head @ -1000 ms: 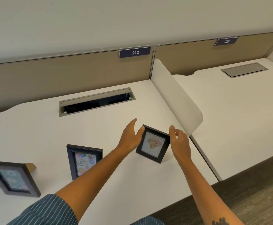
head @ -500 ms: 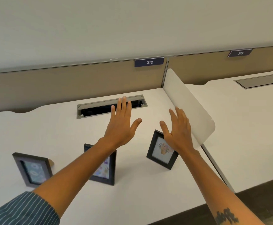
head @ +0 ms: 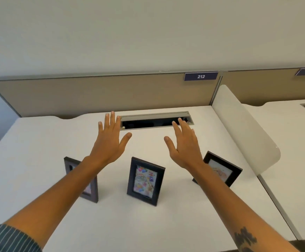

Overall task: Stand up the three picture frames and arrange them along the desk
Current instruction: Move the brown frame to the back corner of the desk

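Note:
Three black picture frames stand upright in a row on the white desk (head: 39, 142). The left frame (head: 91, 191) is partly hidden behind my left forearm. The middle frame (head: 145, 180) shows a colourful birthday picture and is fully visible. The right frame (head: 224, 170) is angled and partly covered by my right forearm. My left hand (head: 111, 142) hovers above the desk beyond the frames, fingers spread, holding nothing. My right hand (head: 184, 146) is raised the same way, empty, palm down.
An open cable tray (head: 155, 121) is set into the desk behind my hands. A tan partition (head: 93, 95) with a "212" label (head: 200, 76) runs along the back. A white divider panel (head: 242, 128) separates a neighbouring desk (head: 293, 160) at right.
Both hands let go of the right frame and lifted up and away, fingers spread. The view swung left and up, so all three standing frames now sit in the lower middle.

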A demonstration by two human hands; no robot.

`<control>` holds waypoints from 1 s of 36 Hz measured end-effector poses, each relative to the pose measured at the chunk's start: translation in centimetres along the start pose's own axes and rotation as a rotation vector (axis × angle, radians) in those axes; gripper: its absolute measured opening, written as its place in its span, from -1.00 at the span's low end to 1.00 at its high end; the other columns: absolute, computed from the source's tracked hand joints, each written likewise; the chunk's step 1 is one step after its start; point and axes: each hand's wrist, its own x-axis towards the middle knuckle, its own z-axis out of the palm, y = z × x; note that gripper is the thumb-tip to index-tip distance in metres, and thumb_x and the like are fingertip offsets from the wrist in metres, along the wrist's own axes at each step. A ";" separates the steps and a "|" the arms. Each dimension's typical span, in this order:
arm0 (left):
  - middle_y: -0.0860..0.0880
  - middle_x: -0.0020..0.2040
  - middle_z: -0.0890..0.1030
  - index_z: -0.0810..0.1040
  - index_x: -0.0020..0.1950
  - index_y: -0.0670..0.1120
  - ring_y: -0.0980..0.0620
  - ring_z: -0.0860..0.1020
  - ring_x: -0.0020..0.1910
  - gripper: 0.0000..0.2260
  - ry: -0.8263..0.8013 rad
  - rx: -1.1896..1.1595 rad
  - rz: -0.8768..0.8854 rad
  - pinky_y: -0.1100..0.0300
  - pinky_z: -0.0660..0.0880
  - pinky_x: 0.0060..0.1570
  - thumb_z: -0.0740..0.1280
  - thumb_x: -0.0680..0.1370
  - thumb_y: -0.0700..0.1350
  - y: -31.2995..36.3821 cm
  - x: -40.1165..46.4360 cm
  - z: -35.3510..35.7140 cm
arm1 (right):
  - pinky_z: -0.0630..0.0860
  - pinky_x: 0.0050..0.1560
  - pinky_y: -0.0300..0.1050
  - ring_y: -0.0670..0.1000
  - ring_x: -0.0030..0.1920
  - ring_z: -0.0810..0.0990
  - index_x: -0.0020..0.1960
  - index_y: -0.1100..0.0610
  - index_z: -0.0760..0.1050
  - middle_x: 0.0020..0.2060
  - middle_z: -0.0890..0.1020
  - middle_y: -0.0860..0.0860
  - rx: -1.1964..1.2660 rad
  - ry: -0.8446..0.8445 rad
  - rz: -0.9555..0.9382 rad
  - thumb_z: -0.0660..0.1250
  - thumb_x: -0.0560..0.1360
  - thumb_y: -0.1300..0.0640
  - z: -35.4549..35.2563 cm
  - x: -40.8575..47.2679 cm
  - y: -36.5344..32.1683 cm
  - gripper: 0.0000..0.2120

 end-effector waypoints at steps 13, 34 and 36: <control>-0.09 0.73 -0.12 -0.03 0.72 -0.07 -0.12 -0.24 0.69 -0.26 -0.113 -0.288 -0.329 -0.17 -0.23 0.61 0.01 0.64 0.29 -16.7 -6.3 -1.0 | 0.30 0.64 0.09 0.08 0.65 0.27 0.68 0.09 0.30 0.63 0.39 0.05 0.232 -0.215 -0.063 0.16 0.76 -0.17 10.3 -0.9 -14.6 -0.42; -0.07 0.14 0.70 0.61 0.18 -0.10 -0.10 0.64 0.20 -0.53 -0.332 -0.965 -0.583 -0.14 0.54 0.32 0.09 0.72 0.22 -24.1 -11.3 3.1 | 0.42 0.41 0.13 0.07 0.29 0.68 0.38 -0.07 0.61 0.29 0.73 -0.02 0.869 -0.611 0.732 -0.03 0.40 -0.73 21.8 -4.0 -21.7 -0.04; -0.13 0.13 0.70 0.60 0.16 -0.17 -0.17 0.63 0.22 -0.50 -0.338 -0.976 -0.575 -0.20 0.54 0.32 0.09 0.72 0.21 -24.3 -11.3 3.3 | 0.45 0.46 0.17 0.05 0.33 0.68 0.43 -0.07 0.60 0.32 0.74 -0.03 0.914 -0.587 0.744 0.05 0.26 -0.80 22.1 -4.1 -21.9 0.09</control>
